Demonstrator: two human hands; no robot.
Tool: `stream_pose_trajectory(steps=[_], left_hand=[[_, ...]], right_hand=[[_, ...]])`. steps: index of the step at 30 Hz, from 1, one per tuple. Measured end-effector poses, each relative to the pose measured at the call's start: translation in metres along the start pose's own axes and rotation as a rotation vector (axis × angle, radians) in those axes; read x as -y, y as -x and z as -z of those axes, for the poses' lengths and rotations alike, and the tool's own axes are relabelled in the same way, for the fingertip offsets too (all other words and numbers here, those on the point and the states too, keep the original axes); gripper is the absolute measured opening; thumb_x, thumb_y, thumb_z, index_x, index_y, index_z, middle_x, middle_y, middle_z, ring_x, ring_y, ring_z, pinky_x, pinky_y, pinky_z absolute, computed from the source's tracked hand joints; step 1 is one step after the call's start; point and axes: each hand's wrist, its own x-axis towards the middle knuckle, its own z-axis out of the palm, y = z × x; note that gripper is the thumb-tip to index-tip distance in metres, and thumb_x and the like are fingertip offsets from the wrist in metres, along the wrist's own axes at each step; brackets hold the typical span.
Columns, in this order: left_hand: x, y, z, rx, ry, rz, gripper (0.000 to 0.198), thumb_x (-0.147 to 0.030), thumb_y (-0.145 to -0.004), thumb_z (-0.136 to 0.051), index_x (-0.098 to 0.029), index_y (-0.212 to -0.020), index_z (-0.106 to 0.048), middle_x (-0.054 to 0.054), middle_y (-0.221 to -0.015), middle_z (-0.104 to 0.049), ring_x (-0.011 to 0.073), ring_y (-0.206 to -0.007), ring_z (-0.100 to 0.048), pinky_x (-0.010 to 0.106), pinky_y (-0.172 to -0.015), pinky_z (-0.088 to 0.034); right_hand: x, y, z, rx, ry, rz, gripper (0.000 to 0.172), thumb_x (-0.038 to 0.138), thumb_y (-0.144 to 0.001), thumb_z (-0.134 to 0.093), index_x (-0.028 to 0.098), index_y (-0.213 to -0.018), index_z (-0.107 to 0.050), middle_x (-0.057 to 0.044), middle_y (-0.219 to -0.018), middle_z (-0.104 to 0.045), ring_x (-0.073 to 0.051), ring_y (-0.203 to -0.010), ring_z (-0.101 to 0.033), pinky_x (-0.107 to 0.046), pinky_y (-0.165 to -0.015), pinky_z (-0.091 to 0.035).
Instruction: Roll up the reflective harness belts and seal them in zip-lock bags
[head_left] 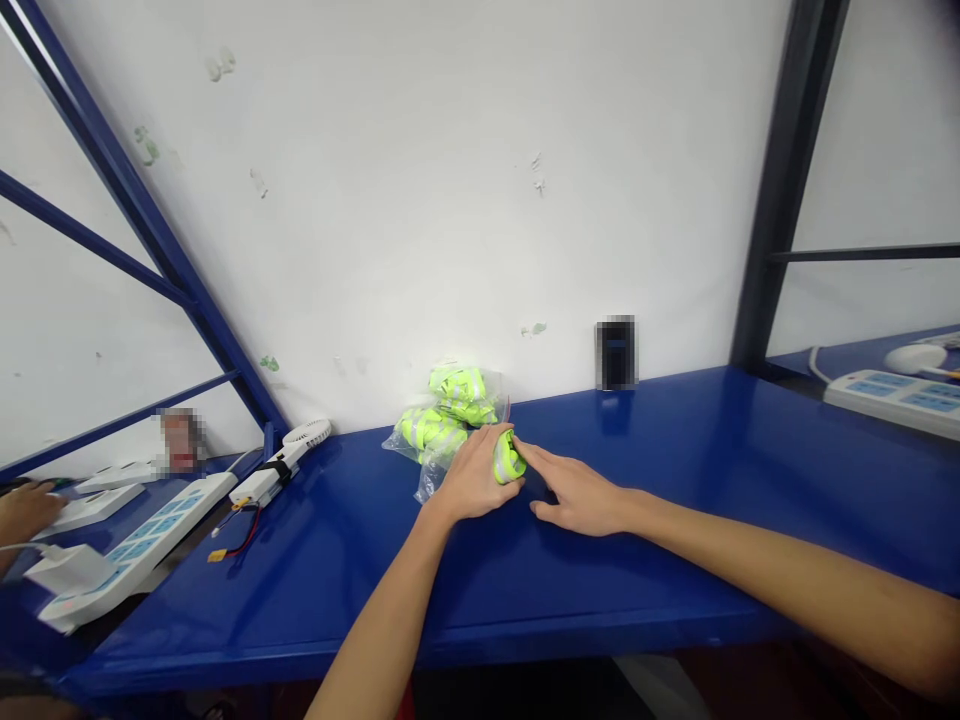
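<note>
Left hand [474, 474] gripping hi-vis roll [508, 461], right hand [583, 496] at its edge
Left fingers wrapped round it; right fingertips touching its side, fingers extended, thumb spread apart

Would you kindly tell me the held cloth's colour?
The cloth is bright yellow-green and pale grey, seen in the head view.

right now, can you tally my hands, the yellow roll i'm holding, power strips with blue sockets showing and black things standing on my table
Left hand plus right hand: 2
Yellow roll: 1
Left power strip plus right power strip: 2
Black thing: 1
Total: 6
</note>
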Motion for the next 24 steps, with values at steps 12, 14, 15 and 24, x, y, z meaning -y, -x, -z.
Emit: stream_pose_trajectory(steps=[12, 14, 15, 24], left_hand=[[-0.006, -0.004, -0.008, -0.208, 0.135, 0.09, 0.065, -0.025, -0.072, -0.064, -0.02, -0.132, -0.04, 0.01, -0.131, -0.052, 0.0258, -0.119, -0.052, 0.044, -0.102, -0.042], [-0.005, -0.002, -0.009, -0.207, 0.121, 0.08, 0.065, -0.025, -0.072, -0.064, -0.02, -0.132, -0.04, 0.01, -0.13, -0.052, 0.0258, -0.119, -0.052, 0.044, -0.102, -0.042], [-0.005, -0.001, -0.009, -0.202, 0.108, 0.07, 0.065, -0.025, -0.072, -0.064, -0.02, -0.132, -0.04, 0.01, -0.129, -0.052, 0.0259, -0.119, -0.051, 0.044, -0.102, -0.042], [-0.007, 0.001, -0.007, -0.132, -0.034, 0.002, 0.062, -0.025, -0.072, -0.062, -0.02, -0.131, -0.042, 0.009, -0.126, -0.054, 0.0273, -0.117, -0.049, 0.046, -0.103, -0.038]], right_hand=[[0.008, 0.0, 0.013, -0.024, 0.073, 0.098, 0.078, 0.025, -0.082, -0.06, 0.033, -0.151, -0.024, -0.003, -0.158, -0.02, -0.03, -0.143, -0.024, -0.049, -0.114, -0.029], [0.008, 0.001, 0.014, -0.015, 0.049, 0.103, 0.077, 0.024, -0.082, -0.06, 0.032, -0.15, -0.026, -0.005, -0.156, -0.026, -0.029, -0.142, -0.025, -0.049, -0.114, -0.028], [0.007, 0.001, 0.014, -0.019, 0.041, 0.108, 0.075, 0.024, -0.082, -0.06, 0.032, -0.149, -0.029, -0.005, -0.155, -0.03, -0.029, -0.141, -0.027, -0.05, -0.114, -0.028], [0.006, 0.003, 0.017, 0.013, 0.015, 0.088, 0.067, 0.026, -0.081, -0.063, 0.031, -0.144, -0.041, -0.007, -0.151, -0.037, -0.032, -0.14, -0.03, -0.055, -0.111, -0.028]])
